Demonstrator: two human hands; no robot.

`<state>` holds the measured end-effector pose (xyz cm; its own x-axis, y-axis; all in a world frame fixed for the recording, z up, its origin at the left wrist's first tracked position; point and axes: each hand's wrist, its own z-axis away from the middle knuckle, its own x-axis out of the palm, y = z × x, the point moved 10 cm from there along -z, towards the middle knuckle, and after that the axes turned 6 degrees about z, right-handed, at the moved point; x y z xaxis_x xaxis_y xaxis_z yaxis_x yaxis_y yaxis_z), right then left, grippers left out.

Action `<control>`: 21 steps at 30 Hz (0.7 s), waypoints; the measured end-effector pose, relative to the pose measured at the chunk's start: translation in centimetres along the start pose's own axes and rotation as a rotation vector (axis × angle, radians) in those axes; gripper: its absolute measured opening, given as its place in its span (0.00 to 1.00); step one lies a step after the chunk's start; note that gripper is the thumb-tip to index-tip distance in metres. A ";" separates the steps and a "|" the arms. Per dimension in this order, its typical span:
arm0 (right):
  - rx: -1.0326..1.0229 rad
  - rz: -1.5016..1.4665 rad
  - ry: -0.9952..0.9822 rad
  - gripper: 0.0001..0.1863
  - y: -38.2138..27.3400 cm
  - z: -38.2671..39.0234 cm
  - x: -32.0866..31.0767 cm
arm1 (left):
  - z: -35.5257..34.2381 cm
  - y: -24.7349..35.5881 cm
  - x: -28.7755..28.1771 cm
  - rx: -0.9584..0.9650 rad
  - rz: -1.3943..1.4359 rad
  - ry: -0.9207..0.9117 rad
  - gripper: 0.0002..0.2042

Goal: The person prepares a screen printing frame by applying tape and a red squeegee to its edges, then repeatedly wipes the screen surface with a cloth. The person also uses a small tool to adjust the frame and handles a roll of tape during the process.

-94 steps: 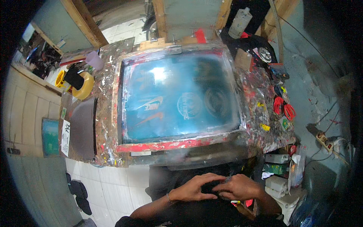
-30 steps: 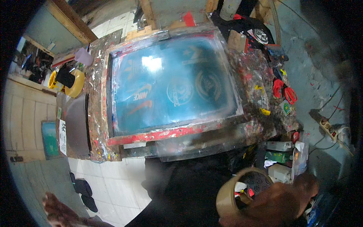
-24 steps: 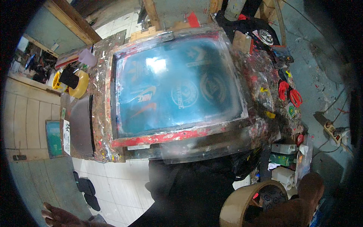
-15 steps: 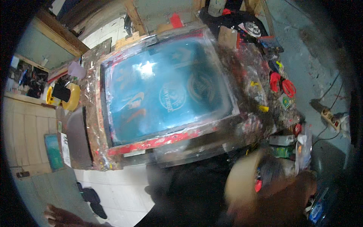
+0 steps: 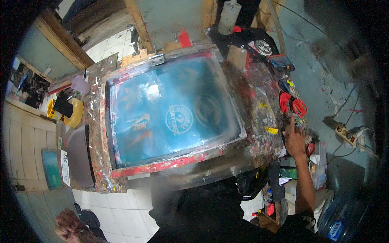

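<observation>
My right hand (image 5: 295,139) reaches over the right edge of a paint-spattered worktable (image 5: 259,150). Its index finger stretches toward the red scissor handles (image 5: 299,107); whether the fingertip touches them I cannot tell. Nothing shows in this hand. Low on the left, away from the table, my left hand (image 5: 69,224) hangs with its fingers curled in and no object visible in them. A screen-printing frame (image 5: 174,161) lies on the table between my arms. Its blue mesh (image 5: 162,109) carries several pale round and slanted designs, and red tape runs along the near side.
Yellow tape rolls (image 5: 75,113) and a dark board (image 5: 79,158) sit at the table's left. A pale bottle (image 5: 229,17) stands behind on black cloth. Yellow scraps (image 5: 271,130) lie on the right. Beyond them are a power strip (image 5: 345,135) and a large water bottle (image 5: 338,224).
My right hand has swung from the lower right up and forward to the scissors. The left hand has risen slightly further into view. The head view has shifted a little.
</observation>
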<state>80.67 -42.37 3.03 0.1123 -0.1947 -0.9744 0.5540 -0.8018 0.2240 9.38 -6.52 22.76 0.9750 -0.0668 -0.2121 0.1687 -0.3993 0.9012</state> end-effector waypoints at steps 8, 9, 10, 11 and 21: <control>-0.620 -0.859 0.392 0.27 -16.1 15.0 -26.4 | -0.4 -1.5 1.0 -0.035 0.014 0.000 0.06; -0.794 -0.919 0.319 0.26 -18.3 16.1 -26.6 | -0.3 -1.5 1.0 -0.031 0.007 0.003 0.06; -0.896 -0.952 0.255 0.25 -20.0 16.4 -26.3 | -0.3 -1.6 1.3 -0.032 0.009 0.002 0.06; -0.944 -0.982 0.202 0.24 -20.9 16.5 -25.6 | -0.5 -1.6 1.5 -0.030 0.011 -0.002 0.06; -0.942 -1.423 -0.095 0.13 -22.5 14.2 -21.4 | -0.4 -1.9 2.2 -0.031 0.019 -0.039 0.06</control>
<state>54.04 -28.19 19.04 -0.8902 0.2670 -0.3692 0.4292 0.2193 -0.8762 11.28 -5.52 20.79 0.9718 -0.1095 -0.2088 0.1553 -0.3695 0.9162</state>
